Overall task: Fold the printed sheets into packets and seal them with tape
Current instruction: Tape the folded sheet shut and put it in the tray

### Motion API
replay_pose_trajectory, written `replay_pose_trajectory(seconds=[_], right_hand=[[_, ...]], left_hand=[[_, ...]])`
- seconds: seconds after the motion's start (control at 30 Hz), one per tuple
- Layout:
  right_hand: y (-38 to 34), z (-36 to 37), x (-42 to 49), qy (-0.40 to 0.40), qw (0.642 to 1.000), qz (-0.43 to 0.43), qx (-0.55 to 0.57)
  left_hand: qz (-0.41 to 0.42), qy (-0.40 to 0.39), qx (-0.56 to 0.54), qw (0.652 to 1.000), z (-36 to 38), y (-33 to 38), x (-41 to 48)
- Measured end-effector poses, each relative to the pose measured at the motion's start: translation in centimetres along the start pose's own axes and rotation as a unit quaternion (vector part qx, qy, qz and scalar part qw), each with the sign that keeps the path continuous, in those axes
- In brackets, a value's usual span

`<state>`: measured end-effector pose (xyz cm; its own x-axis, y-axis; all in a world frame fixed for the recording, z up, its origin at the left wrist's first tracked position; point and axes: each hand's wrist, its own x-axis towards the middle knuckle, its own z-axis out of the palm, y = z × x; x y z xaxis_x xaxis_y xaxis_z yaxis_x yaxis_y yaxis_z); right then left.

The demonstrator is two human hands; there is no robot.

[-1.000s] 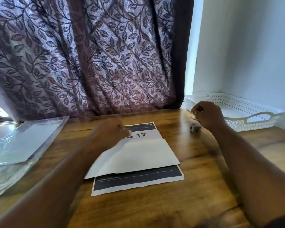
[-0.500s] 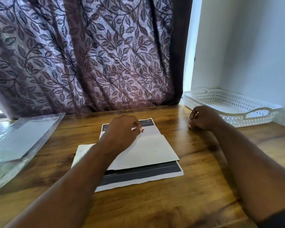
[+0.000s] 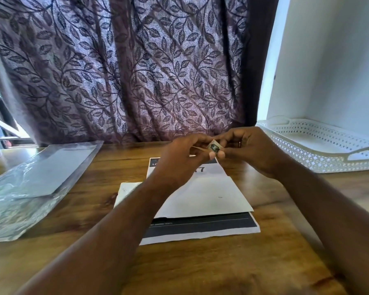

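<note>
The left hand (image 3: 182, 159) has quit the folded printed sheet (image 3: 207, 196), which lies flat mid-scene on the table (image 3: 271, 265), and met the right hand (image 3: 250, 150) above its far end: right grips the tape roll (image 3: 214, 147), left pinches the tape strip (image 3: 197, 148) drawn leftward, so sealing looks imminent

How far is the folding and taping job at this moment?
Done: the white printed sheet lies folded on the wooden table. In hand: the right hand grips a small tape roll, the left hand pinches its strip. Remaining: sealing the fold; no tape shows on it.
</note>
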<state>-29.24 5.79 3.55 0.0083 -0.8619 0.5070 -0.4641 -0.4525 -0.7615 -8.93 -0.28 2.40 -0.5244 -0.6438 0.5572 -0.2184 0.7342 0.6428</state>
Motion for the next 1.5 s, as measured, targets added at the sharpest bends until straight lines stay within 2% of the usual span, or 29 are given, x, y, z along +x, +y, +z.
replay_pose_trajectory(seconds=[0.27,0.43,0.63,0.83,1.1,1.23,1.33,1.5], right_hand=[[0.1,0.2,0.1,-0.041,0.999,-0.016,-0.012],[0.1,0.3,0.1,-0.021,1.0,-0.01,-0.019],[-0.3,0.5,0.1,-0.024,0.999,-0.014,-0.03],[-0.5,0.2,0.0,-0.051,0.997,-0.016,-0.052],[0.0,-0.1,-0.3,-0.077,0.997,0.0,-0.022],[0.0,0.2,-0.1,-0.067,0.998,0.012,-0.017],[0.3,0.3,0.1,-0.05,0.998,0.006,-0.037],[0.3,0.4,0.1,-0.029,0.997,-0.019,-0.064]], left_hand=[[0.001,0.029,-0.004,1.0,-0.1,-0.3,0.1],[-0.017,0.038,0.013,0.999,0.1,-0.8,0.2],[-0.095,0.033,-0.097,0.99,0.0,-0.4,0.2],[-0.09,0.021,-0.074,0.993,-0.1,-0.8,0.2],[-0.089,-0.028,-0.033,0.995,0.2,-1.1,0.1],[-0.098,0.004,-0.052,0.994,0.3,-0.8,0.1],[-0.062,0.04,-0.022,0.997,0.0,-0.4,0.0],[-0.029,0.023,0.015,0.999,0.3,0.1,-0.6]])
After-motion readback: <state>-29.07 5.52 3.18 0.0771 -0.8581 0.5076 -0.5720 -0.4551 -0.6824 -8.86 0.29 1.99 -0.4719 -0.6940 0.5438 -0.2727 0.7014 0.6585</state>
